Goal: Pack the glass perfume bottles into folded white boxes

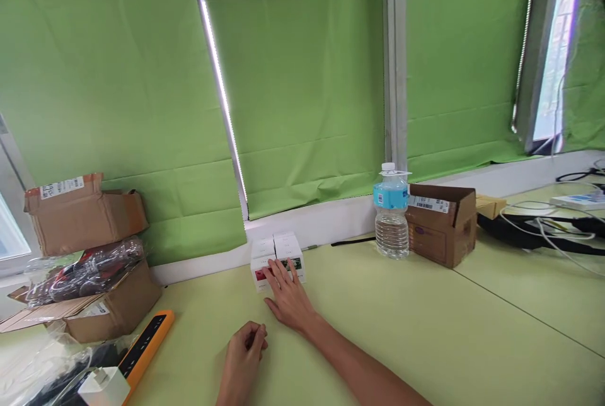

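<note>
My right hand (289,300) lies open, fingers spread and gripping nothing, against the small white boxes (286,246) at its twelve o'clock, while my left hand (243,355), loosely curled and empty, rests farther off on the worktop (401,311).

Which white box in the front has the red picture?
The left front box: its picture is red, while the right front box shows mostly green.

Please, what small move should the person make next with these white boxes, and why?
Probably the left hand should open and reach up to the white boxes. The fingers of the right hand rest on the boxes' front, while the left hand lies curled and apart from them on the table.
</note>
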Tool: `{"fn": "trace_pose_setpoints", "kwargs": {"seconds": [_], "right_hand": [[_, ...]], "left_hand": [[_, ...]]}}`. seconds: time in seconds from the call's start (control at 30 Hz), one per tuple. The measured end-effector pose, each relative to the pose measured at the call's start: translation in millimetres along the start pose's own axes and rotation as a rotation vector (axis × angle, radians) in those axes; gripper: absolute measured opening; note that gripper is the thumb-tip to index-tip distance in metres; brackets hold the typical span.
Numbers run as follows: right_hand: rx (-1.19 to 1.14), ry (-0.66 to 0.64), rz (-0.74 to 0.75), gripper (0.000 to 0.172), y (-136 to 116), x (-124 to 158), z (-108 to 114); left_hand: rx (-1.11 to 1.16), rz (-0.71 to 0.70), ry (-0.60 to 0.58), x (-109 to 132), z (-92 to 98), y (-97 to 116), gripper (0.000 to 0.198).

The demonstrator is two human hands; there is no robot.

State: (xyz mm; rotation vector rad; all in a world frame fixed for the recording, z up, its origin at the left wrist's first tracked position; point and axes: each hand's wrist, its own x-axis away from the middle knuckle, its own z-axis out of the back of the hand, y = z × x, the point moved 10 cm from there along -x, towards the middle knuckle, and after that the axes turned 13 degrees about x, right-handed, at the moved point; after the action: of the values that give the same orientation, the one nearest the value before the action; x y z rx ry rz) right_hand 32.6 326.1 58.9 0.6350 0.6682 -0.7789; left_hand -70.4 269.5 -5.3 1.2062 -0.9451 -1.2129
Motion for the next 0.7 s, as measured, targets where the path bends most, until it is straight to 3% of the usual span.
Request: {"fn": "trace_pose_setpoints", "kwargs": {"seconds": [0.1, 0.2, 0.4, 0.7], "right_hand": [[-0.015, 0.081, -0.019, 0.056, 2.9, 1.6, 14.4], [-0.004, 0.13, -0.013, 0.056, 4.3, 2.4, 23.3], [-0.037, 0.092, 0.084, 0.032, -4.9, 2.2, 16.2], [-0.157, 0.11, 0.152, 0.028, -14.0, 16.1, 29.9]], "left_hand": [[0.006, 0.014, 0.01, -0.3, 1.6, -0.8, 0.043], [0.02, 0.016, 0.023, -0.1, 3.9, -1.6, 0.045], [0.172, 0.02, 0.073, -1.6, 8.3, -6.5, 0.048], [0.35, -0.032, 0.33, 2.5, 43.8, -2.6, 0.07]]}}
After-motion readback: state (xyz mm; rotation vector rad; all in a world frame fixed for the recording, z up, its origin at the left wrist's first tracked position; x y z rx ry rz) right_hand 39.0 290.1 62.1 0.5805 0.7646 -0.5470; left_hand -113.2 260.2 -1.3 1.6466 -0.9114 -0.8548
